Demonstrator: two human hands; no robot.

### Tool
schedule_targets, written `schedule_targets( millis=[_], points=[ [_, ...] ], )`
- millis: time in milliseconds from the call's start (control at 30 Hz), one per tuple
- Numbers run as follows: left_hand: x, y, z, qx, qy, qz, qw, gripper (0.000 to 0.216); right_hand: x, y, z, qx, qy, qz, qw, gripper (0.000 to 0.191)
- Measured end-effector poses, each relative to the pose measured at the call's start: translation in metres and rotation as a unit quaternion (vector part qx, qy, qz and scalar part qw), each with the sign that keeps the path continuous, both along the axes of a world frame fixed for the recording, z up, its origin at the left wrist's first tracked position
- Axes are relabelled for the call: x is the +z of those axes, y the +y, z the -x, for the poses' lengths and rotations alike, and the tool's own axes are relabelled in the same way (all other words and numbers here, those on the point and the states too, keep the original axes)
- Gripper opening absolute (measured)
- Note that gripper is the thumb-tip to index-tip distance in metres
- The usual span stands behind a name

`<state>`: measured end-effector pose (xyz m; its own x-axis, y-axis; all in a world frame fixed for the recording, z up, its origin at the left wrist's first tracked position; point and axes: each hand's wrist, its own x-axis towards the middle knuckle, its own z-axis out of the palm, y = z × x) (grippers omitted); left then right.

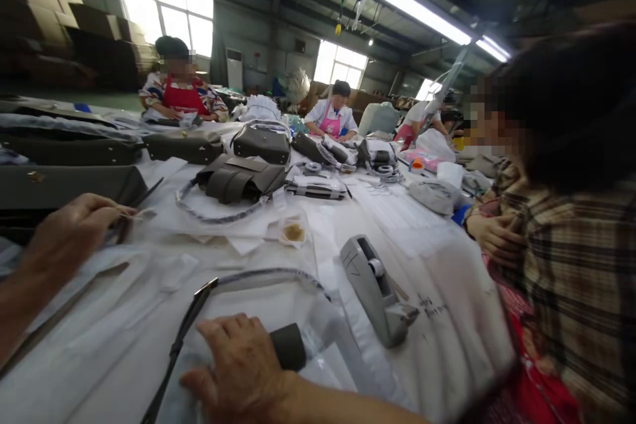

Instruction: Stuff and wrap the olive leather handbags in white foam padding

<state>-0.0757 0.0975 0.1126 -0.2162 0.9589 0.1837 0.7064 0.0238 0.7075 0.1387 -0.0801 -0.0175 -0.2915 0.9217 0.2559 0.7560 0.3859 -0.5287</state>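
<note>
My left hand (74, 242) is at the left, beside a dark grey bag (64, 187). Its fingers are pinched together around something thin and blurred, which I cannot make out. My right hand (243, 358) lies palm down in the near middle, thumb apart from the fingers, over a bag in clear plastic wrap. From under it a dark roll-shaped piece (289, 346) sticks out to the right. Just left of that hand runs a dark strap (185, 324) with a metal buckle (206, 287). A wrapped handle (273, 273) curves away behind it.
A grey tape dispenser (370, 285) stands right of my right hand. Beyond are a small tray with yellowish contents (293, 232), a grey bag with wrapped handle (243, 179) and several more bags. A co-worker in a plaid shirt (576, 245) sits close at the right; others work across the table.
</note>
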Motion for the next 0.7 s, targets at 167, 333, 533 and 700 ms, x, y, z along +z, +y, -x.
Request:
schedule_targets(
  millis=[167, 333, 533, 700],
  points=[
    [-0.002, -0.077, -0.023, -0.112, -0.341, 0.015, 0.933, 0.019, 0.036, 0.005, -0.008, -0.034, 0.309, 0.085, 0.947, 0.081],
    [-0.006, -0.142, -0.069, -0.233, -0.405, 0.046, 0.883, 0.032, 0.073, -0.001, -0.004, 0.077, 0.482, 0.233, 0.841, 0.094],
    [0.004, -0.178, -0.095, -0.269, -0.488, 0.041, 0.829, 0.032, 0.087, -0.026, -0.019, 0.059, 0.515, 0.242, 0.820, 0.053],
    [0.007, -0.195, -0.100, -0.291, -0.500, 0.068, 0.813, 0.038, 0.092, -0.049, -0.037, 0.033, 0.516, 0.283, 0.808, 0.054]
  ],
)
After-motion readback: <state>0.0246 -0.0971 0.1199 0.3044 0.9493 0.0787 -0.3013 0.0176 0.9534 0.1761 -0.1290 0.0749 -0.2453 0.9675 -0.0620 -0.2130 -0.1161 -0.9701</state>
